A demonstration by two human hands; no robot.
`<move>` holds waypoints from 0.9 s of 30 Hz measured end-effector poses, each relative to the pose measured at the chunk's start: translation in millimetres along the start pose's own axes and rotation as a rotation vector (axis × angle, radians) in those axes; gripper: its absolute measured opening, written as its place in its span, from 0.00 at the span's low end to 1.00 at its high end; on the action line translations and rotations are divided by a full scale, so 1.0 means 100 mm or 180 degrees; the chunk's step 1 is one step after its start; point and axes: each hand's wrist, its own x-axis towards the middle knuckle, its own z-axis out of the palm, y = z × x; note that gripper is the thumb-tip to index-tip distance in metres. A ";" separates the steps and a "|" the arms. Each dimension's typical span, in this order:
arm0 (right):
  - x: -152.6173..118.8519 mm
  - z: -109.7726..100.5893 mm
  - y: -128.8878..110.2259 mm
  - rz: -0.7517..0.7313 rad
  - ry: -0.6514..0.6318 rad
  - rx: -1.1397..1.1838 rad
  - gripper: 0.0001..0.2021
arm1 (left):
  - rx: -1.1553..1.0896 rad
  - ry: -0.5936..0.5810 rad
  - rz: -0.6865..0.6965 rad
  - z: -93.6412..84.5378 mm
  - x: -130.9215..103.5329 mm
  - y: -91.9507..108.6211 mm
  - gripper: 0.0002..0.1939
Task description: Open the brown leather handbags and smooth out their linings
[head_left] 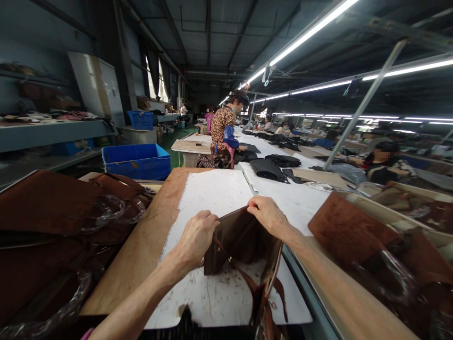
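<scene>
A brown bag (244,241) with thin straps stands over the white sheet (219,193) on the worktable, its olive-brown inside showing. My left hand (200,236) pinches the bag's edge at its left corner, fingers curled. At the far upper edge, my right hand (267,212) grips the rim between thumb and fingers. Straps with small metal fittings hang down from the bag toward the table's near edge. The bag's lower part is partly cut off by the bottom of the picture.
Brown bags (53,203) with clear plastic wrap are piled at left, more brown bags (354,222) at right. Beyond are a blue bin (136,163), black pieces (269,169) on the long table, and a person in a patterned top (222,125). A slanted metal pole (364,104) rises at right.
</scene>
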 end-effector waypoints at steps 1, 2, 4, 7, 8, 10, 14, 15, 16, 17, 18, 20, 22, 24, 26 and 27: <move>0.00 0.00 -0.01 0.0030 0.0002 -0.0049 0.06 | 0.0088 0.0009 0.0059 0.01 -0.01 0.00 0.13; 0.00 0.00 -0.02 0.0069 0.0009 -0.0095 0.06 | 0.0167 0.0024 0.0122 0.01 -0.01 0.01 0.13; 0.01 0.00 -0.04 0.0158 0.0024 -0.0162 0.07 | 0.0307 0.0057 0.0202 0.01 -0.03 0.02 0.14; 0.01 0.00 -0.06 0.0248 0.0043 -0.0187 0.07 | 0.0478 0.0037 0.0116 -0.02 -0.02 0.08 0.13; 0.01 0.00 -0.06 0.0257 0.0052 -0.0191 0.07 | 0.0520 -0.0004 0.0062 -0.03 0.01 0.10 0.13; 0.01 0.00 -0.07 0.0264 0.0070 -0.0219 0.07 | 0.0607 -0.0164 -0.0009 -0.05 0.10 0.17 0.12; 0.02 0.03 -0.05 0.0341 0.0082 -0.0287 0.07 | 0.0812 -0.0650 0.0026 0.03 0.48 0.33 0.11; 0.03 0.04 -0.04 0.0378 0.0058 -0.0291 0.06 | 0.0812 -0.0742 0.0080 0.08 0.59 0.36 0.11; 0.03 0.04 -0.03 0.0411 0.0019 -0.0288 0.06 | 0.0774 -0.0806 0.0158 0.13 0.69 0.37 0.11; 0.04 0.04 -0.03 0.0436 -0.0036 -0.0273 0.05 | 0.0704 -0.0847 0.0245 0.18 0.78 0.39 0.11; 0.03 0.03 -0.02 0.0431 -0.0087 -0.0253 0.05 | 0.0617 -0.0876 0.0319 0.23 0.85 0.39 0.12; 0.00 -0.02 -0.02 0.0347 -0.0040 -0.0235 0.05 | 0.0441 -0.0932 0.0387 0.30 0.95 0.37 0.12; -0.09 -0.10 -0.01 0.0379 0.0135 -0.0312 0.17 | 0.0304 -0.0986 0.0369 0.32 0.97 0.35 0.13; -0.22 -0.18 0.01 0.0740 0.0176 -0.0406 0.31 | 0.0201 -0.0979 0.0367 0.31 0.97 0.32 0.13; -0.36 -0.24 0.08 0.1278 -0.0066 -0.0358 0.37 | 0.0094 -0.0938 0.0427 0.28 0.95 0.30 0.12; -0.42 -0.26 0.12 0.1480 -0.0216 -0.0242 0.36 | 0.0047 -0.0923 0.0475 0.26 0.95 0.30 0.12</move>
